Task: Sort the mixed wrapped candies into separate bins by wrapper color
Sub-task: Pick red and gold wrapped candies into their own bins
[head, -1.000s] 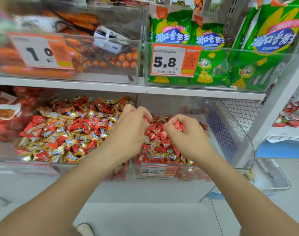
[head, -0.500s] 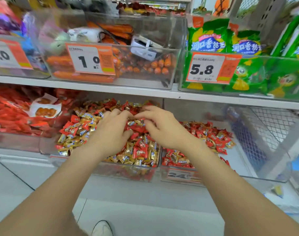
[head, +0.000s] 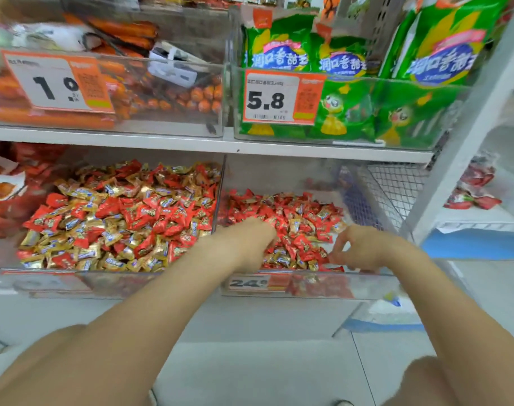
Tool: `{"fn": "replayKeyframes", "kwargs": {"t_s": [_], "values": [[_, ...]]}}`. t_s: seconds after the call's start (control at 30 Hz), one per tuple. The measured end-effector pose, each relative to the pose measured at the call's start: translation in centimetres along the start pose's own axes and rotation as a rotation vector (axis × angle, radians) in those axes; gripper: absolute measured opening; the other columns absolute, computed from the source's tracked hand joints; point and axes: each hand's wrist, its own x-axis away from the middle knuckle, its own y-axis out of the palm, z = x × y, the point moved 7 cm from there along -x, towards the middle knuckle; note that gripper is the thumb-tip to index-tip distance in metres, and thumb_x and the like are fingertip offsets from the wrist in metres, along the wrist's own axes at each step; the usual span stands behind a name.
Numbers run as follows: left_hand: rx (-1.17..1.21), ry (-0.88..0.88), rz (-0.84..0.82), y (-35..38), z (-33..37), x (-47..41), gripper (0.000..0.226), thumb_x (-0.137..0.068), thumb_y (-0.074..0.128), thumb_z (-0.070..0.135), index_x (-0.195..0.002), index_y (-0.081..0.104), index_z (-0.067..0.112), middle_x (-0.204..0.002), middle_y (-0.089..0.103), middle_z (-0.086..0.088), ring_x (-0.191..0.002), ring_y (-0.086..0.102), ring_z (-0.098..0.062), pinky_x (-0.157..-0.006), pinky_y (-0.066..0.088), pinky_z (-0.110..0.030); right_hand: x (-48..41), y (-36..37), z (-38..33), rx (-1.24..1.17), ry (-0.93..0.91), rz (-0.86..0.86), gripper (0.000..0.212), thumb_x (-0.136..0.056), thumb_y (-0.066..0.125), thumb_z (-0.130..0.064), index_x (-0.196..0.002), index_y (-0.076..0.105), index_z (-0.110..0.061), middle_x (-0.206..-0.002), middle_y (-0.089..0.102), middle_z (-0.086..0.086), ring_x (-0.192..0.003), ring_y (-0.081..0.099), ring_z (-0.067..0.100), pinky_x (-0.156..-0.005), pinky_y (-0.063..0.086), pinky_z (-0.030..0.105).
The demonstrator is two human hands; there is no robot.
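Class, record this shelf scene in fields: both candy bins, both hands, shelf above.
Left bin: clear plastic, holds mixed red and gold wrapped candies
Right bin: clear plastic, mostly red wrapped candies, some gold in front
Left hand: in right bin, on candies; grip hidden
Right hand: fingers curled at right bin's front; grip unclear
Shelf above: green snack bags, 5.8 price tag

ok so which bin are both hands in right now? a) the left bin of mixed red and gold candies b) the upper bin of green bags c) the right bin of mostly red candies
C: the left hand and the right hand both reach into the right bin, among its mostly red candies, behind the 24 price tag.
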Motion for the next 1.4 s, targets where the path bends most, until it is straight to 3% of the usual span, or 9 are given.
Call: {"fn": "replayKeyframes", "kwargs": {"t_s": [0.13, 0.23, 0.3, 0.43, 0.5, 0.6, 0.77, 1.13, 1.4], "values": [[-0.145, -0.146, -0.247, 0.6, -0.4, -1.7, 0.02, -0.09, 0.054, 0.001, -0.109, 0.059, 0.006, -0.085, 0.058, -0.005, -0.063, 0.052, -0.02, -0.052, 0.046, -0.03, -0.8, 1.3, 1.1, 0.028, 0.012, -0.145, 0.063, -0.088, 0.074, -0.063, -0.138, 0.065, -0.025, -0.147, 0.059, 0.001, -0.12, 0.065, 0.021, -0.092, 0.052, 0.03], [-0.206, -0.178, -0.316, 2.1, 0.0, -2.9, 0.038, -0.094, 0.052, 0.0, -0.131, 0.053, -0.003, -0.108, 0.063, -0.015, -0.084, 0.058, -0.028, -0.067, 0.045, -0.035, -2.1, 1.9, 0.5, 0.023, -0.016, -0.14, 0.082, -0.083, 0.084, -0.051, -0.153, 0.049, -0.032, -0.155, 0.048, -0.004, -0.13, 0.057, 0.023, -0.098, 0.049, 0.03], [-0.184, -0.193, -0.306, 3.0, 0.2, -3.5, 0.045, -0.096, 0.051, -0.001, -0.141, 0.043, -0.002, -0.121, 0.058, -0.019, -0.1, 0.059, -0.031, -0.065, 0.046, -0.033, -3.1, 2.3, -0.4, -0.034, -0.067, -0.133, 0.092, -0.078, 0.09, -0.042, -0.157, 0.044, -0.025, -0.149, 0.052, -0.003, -0.128, 0.057, 0.023, -0.095, 0.049, 0.028], [0.227, -0.165, -0.13, 2.6, 0.3, -4.8, 0.044, -0.087, 0.072, 0.0, -0.127, 0.056, 0.007, -0.099, 0.062, -0.004, -0.064, 0.059, -0.014, -0.045, 0.045, -0.024, -4.6, 2.6, -1.8, -0.166, -0.22, -0.07, 0.052, -0.073, 0.095, -0.03, -0.111, 0.061, -0.025, -0.083, 0.058, -0.01, -0.078, 0.059, 0.013, -0.064, 0.046, 0.022], [0.445, -0.13, -0.04, 2.3, 0.3, -5.1, 0.057, -0.077, 0.087, 0.002, -0.123, 0.055, 0.013, -0.107, 0.063, -0.005, -0.063, 0.068, -0.016, -0.057, 0.061, -0.034, -4.8, 2.4, -1.4, -0.239, -0.249, -0.017, 0.053, -0.075, 0.094, -0.026, -0.111, 0.056, -0.025, -0.07, 0.057, -0.009, -0.056, 0.056, 0.007, -0.058, 0.048, 0.023], [0.433, -0.063, 0.053, 1.5, 0.3, -5.3, 0.06, -0.075, 0.094, 0.012, -0.124, 0.061, 0.018, -0.124, 0.053, -0.002, -0.096, 0.062, -0.022, -0.086, 0.057, -0.034, -4.4, 2.0, -0.6, -0.25, -0.269, 0.035, 0.052, -0.083, 0.089, -0.024, -0.124, 0.058, -0.026, -0.074, 0.06, -0.005, -0.057, 0.061, 0.012, -0.066, 0.058, 0.033], [0.398, -0.04, 0.091, 1.3, 0.6, -5.3, 0.049, -0.086, 0.079, 0.004, -0.128, 0.061, 0.023, -0.121, 0.048, 0.006, -0.105, 0.051, -0.016, -0.082, 0.045, -0.027, -4.5, 2.4, 0.9, -0.355, -0.27, 0.016, 0.025, -0.092, 0.077, -0.018, -0.111, 0.062, -0.021, -0.085, 0.062, 0.001, -0.08, 0.07, 0.027, -0.085, 0.061, 0.054], [0.712, -0.174, 0.206, 1.1, -0.5, -5.6, 0.036, -0.097, 0.051, -0.009, -0.105, 0.073, 0.018, -0.101, 0.061, 0.004, -0.091, 0.058, -0.012, -0.061, 0.044, -0.019, -3.9, 2.6, 1.9, -0.76, -0.144, -0.024, 0.01, -0.106, 0.061, -0.017, -0.116, 0.057, -0.016, -0.084, 0.063, 0.011, -0.069, 0.059, 0.018, -0.063, 0.051, 0.031], [0.838, -0.16, 0.16, 1.2, 0.6, -5.1, 0.052, -0.1, 0.032, -0.012, -0.121, 0.07, 0.016, -0.143, 0.053, -0.029, -0.08, 0.065, -0.013, -0.049, 0.04, -0.015, -3.9, 3.1, 2.4, -0.999, -0.001, -0.049, 0.008, -0.108, 0.053, -0.006, -0.115, 0.055, -0.004, -0.105, 0.053, 0.018, -0.072, 0.057, 0.025, -0.057, 0.049, 0.03]]}}
